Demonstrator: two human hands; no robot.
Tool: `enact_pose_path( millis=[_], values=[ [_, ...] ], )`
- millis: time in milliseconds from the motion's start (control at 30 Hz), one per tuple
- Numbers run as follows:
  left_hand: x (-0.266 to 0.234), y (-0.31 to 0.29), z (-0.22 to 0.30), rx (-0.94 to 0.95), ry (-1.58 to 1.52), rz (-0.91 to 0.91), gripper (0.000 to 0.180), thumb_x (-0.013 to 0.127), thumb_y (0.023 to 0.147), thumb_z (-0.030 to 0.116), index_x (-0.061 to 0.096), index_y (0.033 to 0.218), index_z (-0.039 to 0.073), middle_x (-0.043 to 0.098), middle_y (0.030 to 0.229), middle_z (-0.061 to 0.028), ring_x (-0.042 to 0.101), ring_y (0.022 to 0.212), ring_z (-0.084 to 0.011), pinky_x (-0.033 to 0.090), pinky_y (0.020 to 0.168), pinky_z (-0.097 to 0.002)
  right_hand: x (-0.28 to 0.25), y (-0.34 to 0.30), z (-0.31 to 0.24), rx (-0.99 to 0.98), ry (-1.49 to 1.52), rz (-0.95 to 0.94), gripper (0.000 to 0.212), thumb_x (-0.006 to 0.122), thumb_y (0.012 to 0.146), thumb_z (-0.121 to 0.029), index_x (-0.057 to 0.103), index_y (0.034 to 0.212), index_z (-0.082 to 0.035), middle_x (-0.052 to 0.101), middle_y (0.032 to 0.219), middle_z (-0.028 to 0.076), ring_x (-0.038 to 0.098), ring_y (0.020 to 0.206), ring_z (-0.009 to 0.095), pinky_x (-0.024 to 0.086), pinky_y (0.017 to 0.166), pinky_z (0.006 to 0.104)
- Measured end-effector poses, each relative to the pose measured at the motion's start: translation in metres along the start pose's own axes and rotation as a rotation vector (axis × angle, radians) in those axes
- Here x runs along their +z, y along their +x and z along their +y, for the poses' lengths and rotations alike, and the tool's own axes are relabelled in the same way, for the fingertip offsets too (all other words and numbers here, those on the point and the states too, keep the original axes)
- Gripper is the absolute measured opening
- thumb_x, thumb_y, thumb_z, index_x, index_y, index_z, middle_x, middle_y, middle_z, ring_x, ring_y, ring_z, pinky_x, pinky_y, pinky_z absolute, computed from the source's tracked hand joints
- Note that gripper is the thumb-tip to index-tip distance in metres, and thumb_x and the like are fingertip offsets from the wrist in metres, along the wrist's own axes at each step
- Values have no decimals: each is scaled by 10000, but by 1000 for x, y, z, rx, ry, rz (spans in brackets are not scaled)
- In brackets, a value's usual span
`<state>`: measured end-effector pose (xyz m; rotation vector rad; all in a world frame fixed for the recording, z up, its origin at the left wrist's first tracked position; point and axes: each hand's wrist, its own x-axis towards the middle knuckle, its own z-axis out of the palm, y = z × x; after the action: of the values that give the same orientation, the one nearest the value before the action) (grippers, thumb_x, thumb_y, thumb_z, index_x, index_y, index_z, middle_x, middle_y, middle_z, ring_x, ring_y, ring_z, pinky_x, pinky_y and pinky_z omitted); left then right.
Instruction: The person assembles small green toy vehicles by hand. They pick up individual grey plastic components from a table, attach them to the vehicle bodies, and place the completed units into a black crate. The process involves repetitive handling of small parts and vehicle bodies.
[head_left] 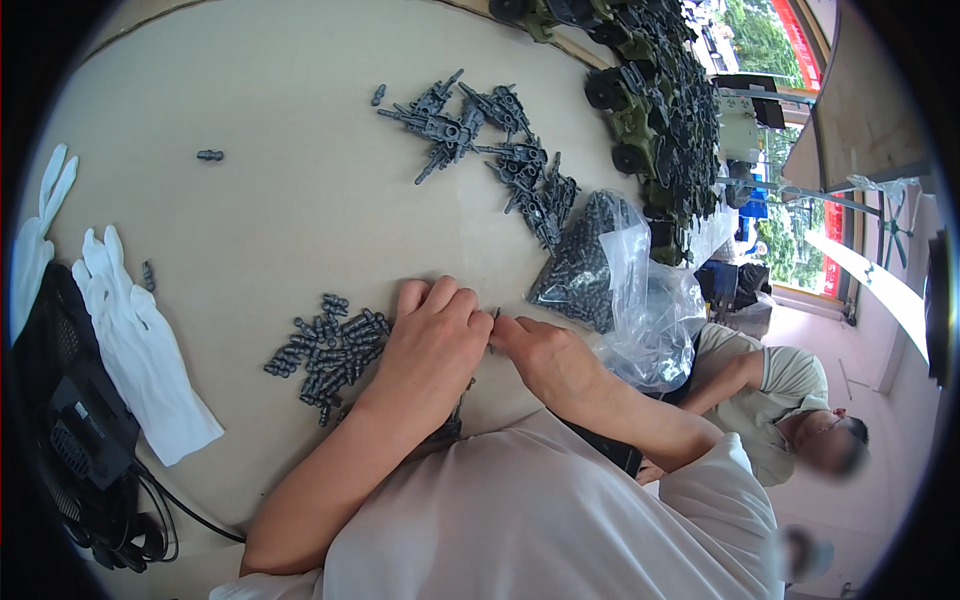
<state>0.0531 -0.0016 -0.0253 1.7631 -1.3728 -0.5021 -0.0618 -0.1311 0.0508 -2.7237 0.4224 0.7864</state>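
My left hand [437,325] and my right hand [545,352] meet over the table, fingertips pinched together. Between them shows a sliver of a small dark grey plastic part [496,318], mostly hidden by the fingers. Beside my left wrist lies a pile of small dark grey plastic pegs [325,355]. Farther off is a heap of grey toy gun pieces [445,125], with more spread toward the right. A clear plastic bag [590,265] full of small dark parts sits just beyond my right hand. Close to my body, more dark pieces [450,425] are partly covered by my left forearm.
White gloves [140,335] and a black mesh bag [65,400] with cables lie at the left. Single pegs [209,155] lie loose on the table [280,60]. Green toy vehicles [640,120] crowd the far right edge. Another person [770,390] sits to the right.
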Motion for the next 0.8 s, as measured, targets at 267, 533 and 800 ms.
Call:
enact_pose_path(
  millis=[267, 533, 800],
  values=[
    [-8, 4, 4, 15, -47, 30, 270, 733, 766, 143, 614, 990, 53, 605, 967, -64, 518, 1005, -246, 363, 921, -392, -19, -9, 2, 81, 466, 238, 180, 511, 981, -163, 550, 1026, 7, 651, 843, 178, 655, 777, 328, 517, 693, 378],
    [-60, 10, 58, -304, -512, 169, 243, 665, 902, 132, 594, 1099, 10, 657, 991, -76, 627, 882, -128, 502, 772, -274, -75, -57, -16, -117, 897, 455, 382, 491, 998, -131, 447, 1357, -8, 631, 1123, 122, 620, 1030, 195, 501, 874, 301],
    [-71, 33, 56, -232, -621, 52, 251, 671, 897, 102, 618, 1116, -7, 666, 935, -45, 604, 798, -82, 498, 728, -232, -32, -12, -4, -325, 1194, 680, 442, 506, 986, -153, 415, 1402, -36, 576, 1252, 114, 559, 1108, 167, 447, 956, 307]
  ],
)
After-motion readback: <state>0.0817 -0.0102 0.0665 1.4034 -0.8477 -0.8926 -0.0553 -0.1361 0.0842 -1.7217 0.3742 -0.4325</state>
